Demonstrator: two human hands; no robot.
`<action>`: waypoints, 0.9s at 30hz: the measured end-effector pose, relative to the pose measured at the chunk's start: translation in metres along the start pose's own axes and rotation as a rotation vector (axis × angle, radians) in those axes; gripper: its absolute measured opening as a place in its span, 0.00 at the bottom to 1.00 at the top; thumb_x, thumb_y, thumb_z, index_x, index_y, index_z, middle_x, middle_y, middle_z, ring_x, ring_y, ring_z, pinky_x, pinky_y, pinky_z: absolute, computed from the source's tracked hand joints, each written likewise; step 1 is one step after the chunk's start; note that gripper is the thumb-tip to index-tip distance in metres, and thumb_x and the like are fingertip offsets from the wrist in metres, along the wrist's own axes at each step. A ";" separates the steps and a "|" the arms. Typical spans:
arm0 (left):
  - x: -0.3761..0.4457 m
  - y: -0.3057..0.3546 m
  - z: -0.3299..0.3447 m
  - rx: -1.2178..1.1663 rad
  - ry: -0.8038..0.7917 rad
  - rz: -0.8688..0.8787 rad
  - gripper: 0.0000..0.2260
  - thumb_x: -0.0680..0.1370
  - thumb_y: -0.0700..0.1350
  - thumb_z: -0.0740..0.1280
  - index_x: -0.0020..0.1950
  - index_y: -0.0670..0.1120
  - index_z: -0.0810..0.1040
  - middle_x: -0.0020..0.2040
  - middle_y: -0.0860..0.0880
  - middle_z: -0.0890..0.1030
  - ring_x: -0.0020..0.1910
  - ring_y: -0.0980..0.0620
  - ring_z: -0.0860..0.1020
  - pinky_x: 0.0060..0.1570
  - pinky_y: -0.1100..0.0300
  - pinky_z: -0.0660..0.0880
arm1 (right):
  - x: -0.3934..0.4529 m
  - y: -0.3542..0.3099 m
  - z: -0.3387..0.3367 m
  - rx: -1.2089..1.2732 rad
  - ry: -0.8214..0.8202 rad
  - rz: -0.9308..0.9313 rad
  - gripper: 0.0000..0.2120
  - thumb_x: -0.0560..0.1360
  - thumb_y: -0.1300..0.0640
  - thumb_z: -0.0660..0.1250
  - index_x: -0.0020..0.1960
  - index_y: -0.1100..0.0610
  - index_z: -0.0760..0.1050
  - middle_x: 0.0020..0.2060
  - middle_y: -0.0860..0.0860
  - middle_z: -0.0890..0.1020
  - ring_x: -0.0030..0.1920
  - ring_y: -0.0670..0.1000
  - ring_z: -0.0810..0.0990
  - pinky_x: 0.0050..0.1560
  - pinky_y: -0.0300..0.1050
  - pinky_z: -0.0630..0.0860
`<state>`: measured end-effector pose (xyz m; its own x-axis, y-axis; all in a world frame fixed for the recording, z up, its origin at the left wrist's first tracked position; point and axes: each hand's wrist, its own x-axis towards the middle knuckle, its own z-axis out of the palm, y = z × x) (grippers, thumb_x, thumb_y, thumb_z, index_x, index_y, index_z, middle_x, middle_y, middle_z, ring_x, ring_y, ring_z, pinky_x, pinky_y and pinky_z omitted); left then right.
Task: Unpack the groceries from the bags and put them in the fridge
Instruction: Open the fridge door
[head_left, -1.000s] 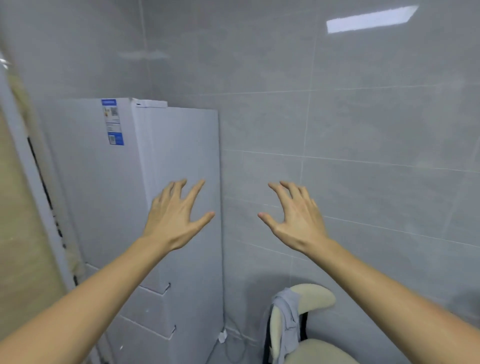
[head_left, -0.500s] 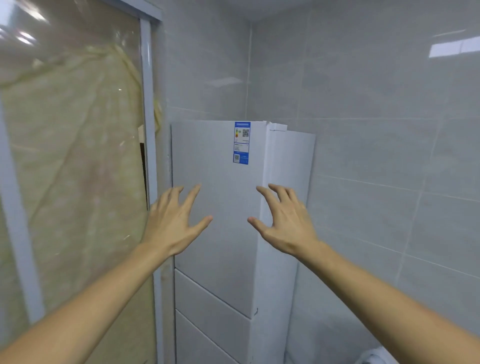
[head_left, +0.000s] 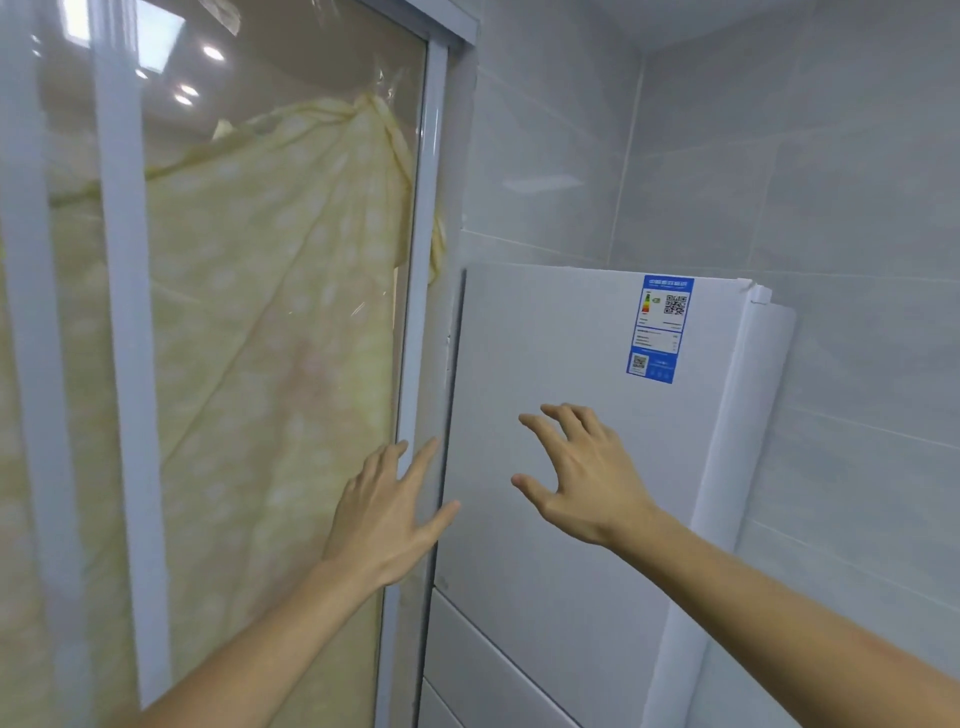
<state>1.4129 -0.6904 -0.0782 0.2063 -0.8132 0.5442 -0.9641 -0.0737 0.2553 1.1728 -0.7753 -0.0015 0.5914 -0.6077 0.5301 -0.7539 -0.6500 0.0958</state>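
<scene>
A white fridge (head_left: 561, 338) stands in the corner of a grey tiled room, its upper door shut, with a blue energy label (head_left: 661, 328) near the top right of the door. Two lower drawer fronts (head_left: 498, 670) show beneath. My left hand (head_left: 387, 512) is raised with fingers spread, over the left edge of the fridge door and the door frame beside it. My right hand (head_left: 582, 475) hovers in front of the upper door, fingers spread and slightly bent. Both hands hold nothing. No grocery bags are in view.
A glass sliding door with a white frame (head_left: 415, 332) fills the left side, with pale yellow cloth (head_left: 270, 322) hanging behind it. Grey tiled walls (head_left: 857, 208) close in behind and to the right of the fridge.
The view has swung left: the chair seen at first is gone and the fridge now sits right of centre. Both hands stay raised and spread, now closer to the fridge door.
</scene>
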 end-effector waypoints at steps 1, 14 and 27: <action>0.010 -0.007 0.009 -0.001 -0.008 -0.002 0.38 0.76 0.73 0.48 0.83 0.60 0.46 0.81 0.48 0.59 0.80 0.48 0.56 0.73 0.48 0.65 | 0.014 0.001 0.010 -0.006 -0.003 -0.011 0.34 0.78 0.34 0.59 0.80 0.45 0.59 0.79 0.50 0.64 0.80 0.56 0.58 0.77 0.56 0.63; 0.165 -0.081 0.135 -0.217 -0.155 -0.070 0.36 0.81 0.67 0.56 0.83 0.52 0.53 0.75 0.51 0.68 0.74 0.50 0.67 0.68 0.52 0.71 | 0.208 0.028 0.140 -0.166 -0.032 -0.220 0.26 0.77 0.44 0.66 0.72 0.53 0.71 0.68 0.54 0.75 0.71 0.59 0.70 0.75 0.56 0.65; 0.269 -0.110 0.252 -0.555 -0.356 -0.027 0.45 0.78 0.71 0.59 0.84 0.48 0.45 0.82 0.48 0.56 0.79 0.47 0.64 0.72 0.48 0.70 | 0.344 0.020 0.187 -0.518 -0.024 -0.330 0.18 0.70 0.50 0.72 0.56 0.57 0.79 0.54 0.55 0.80 0.60 0.59 0.77 0.78 0.63 0.61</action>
<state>1.5319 -1.0465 -0.1613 0.0695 -0.9634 0.2587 -0.7104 0.1343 0.6909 1.4147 -1.0827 0.0251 0.8189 -0.4262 0.3843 -0.5676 -0.5028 0.6519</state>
